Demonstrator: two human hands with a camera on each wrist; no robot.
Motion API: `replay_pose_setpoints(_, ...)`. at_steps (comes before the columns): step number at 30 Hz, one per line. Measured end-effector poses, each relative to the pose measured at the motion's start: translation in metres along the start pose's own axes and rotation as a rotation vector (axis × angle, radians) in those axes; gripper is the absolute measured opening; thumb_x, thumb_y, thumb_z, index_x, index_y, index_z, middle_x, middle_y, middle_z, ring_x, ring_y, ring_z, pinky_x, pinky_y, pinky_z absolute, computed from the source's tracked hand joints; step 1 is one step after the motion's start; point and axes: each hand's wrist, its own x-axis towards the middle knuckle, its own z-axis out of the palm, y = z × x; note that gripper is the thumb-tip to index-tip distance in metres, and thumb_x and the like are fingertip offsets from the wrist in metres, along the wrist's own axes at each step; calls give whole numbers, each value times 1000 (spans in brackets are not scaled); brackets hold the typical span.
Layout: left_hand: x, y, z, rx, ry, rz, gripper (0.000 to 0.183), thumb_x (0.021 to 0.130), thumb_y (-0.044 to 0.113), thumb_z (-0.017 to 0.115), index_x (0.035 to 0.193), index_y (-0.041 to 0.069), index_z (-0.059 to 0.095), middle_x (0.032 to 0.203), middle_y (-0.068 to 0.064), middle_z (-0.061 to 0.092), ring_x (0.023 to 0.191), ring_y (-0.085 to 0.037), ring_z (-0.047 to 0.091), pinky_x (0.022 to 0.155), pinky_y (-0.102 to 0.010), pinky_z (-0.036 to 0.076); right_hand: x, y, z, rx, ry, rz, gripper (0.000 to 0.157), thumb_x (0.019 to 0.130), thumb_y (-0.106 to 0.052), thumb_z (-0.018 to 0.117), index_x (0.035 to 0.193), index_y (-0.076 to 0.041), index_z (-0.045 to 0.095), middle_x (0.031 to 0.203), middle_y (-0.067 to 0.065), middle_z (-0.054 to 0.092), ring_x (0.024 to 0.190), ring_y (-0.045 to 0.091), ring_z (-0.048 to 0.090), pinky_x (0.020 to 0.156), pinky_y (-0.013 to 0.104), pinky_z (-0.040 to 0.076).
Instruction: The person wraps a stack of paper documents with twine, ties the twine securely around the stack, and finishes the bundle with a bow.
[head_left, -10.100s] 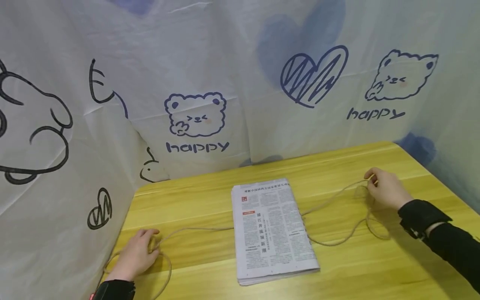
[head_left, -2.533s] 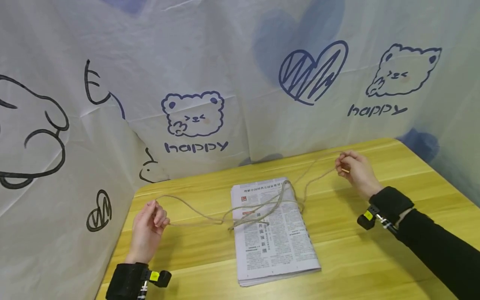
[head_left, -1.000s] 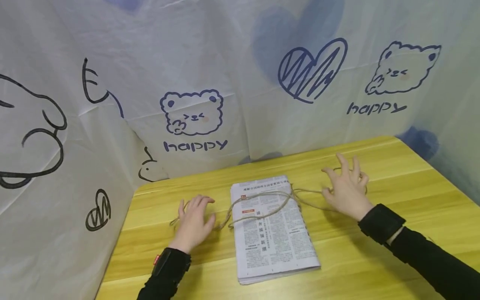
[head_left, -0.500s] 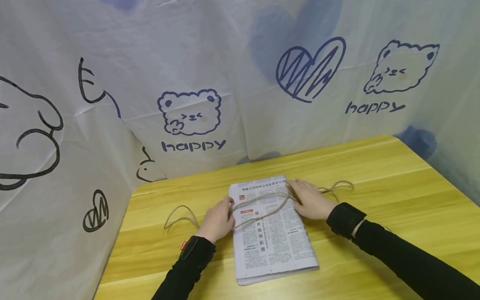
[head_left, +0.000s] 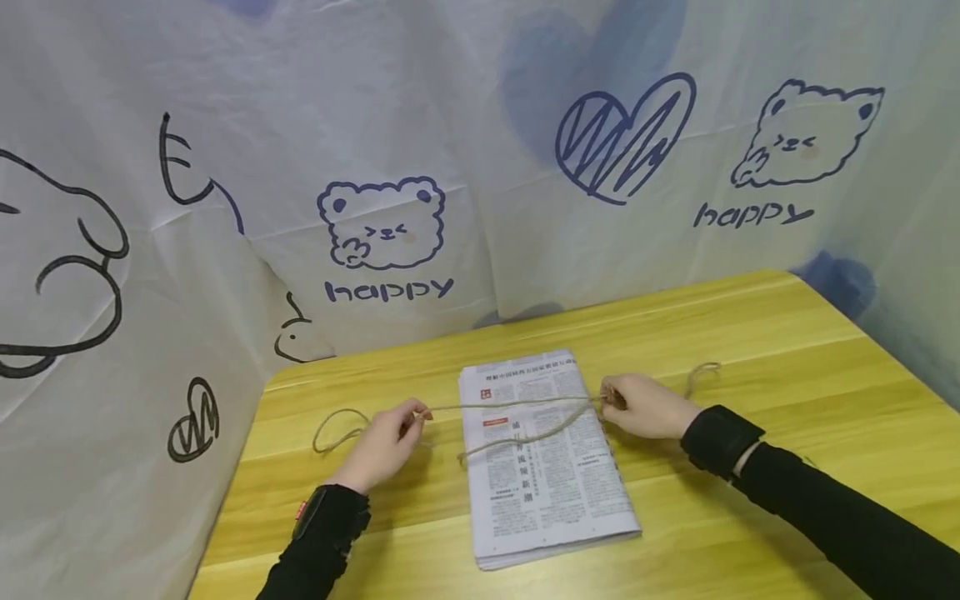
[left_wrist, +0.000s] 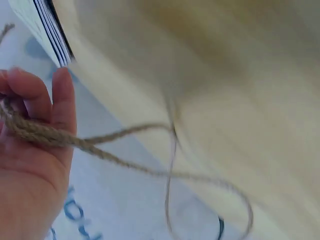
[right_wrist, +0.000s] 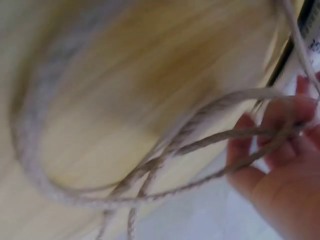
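Head view: the newspaper (head_left: 543, 504), long axis toward the tabletop (head_left: 678, 525)'s far edge, lies between left hand (head_left: 384, 443) and nearer right hand (head_left: 647, 407), both pinching rope (head_left: 525, 403) across it; left wrist: rope over palm; right wrist: rope loops.

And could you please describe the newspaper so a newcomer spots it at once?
Find the yellow table. On it, between the left hand and right hand, lies the folded newspaper. Unlike the brown rope crossing it, it is flat, pale and printed.

Long plain black sleeves (head_left: 832, 504) both sides, plus chunky black wristbands (head_left: 722, 442), and the left one's got a tiny red tag (head_left: 301, 509).
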Motion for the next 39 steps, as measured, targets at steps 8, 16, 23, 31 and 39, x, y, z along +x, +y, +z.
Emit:
replay_pose_setpoints(8,-28,-23,-37,157,-35,-16,14,95,8,54,106,10,64,66,4,47,54,-11,36,54,-29,33,-19,15,-29,64,-6,-35,18,100,-13,48,84,-9,57,66,-4,43,56,8,38,56,26,34)
replay_pose_setpoints(16,-56,-55,-70,305,47,-54,14,89,2,59,98,10,65,68,4,54,57,-11,43,55,-31,37,-42,37,-59,17,116,56,22,103,-15,42,96,-4,59,73,2,50,57,13,38,57,32,34)
replay_pose_setpoints(23,-75,-77,-91,491,131,-49,16,84,-4,62,95,6,67,82,-7,65,72,-28,57,62,-46,43,-61,53,-84,-67,198,141,24,102,-10,40,109,4,58,87,14,59,59,16,39,57,34,33)
replay_pose_setpoints(31,-89,-90,-99,633,272,-158,7,84,3,64,90,6,65,92,-19,65,92,-43,52,83,-66,32,-73,64,-100,-111,381,209,25,98,-2,37,109,8,56,94,26,60,60,19,39,57,36,30)
replay_pose_setpoints(39,-84,-90,-95,584,383,-283,30,99,23,48,108,-2,61,106,-28,59,102,-50,46,89,-68,26,-71,67,-105,-41,657,273,30,100,-7,35,114,9,57,97,28,59,71,30,52,57,38,36)
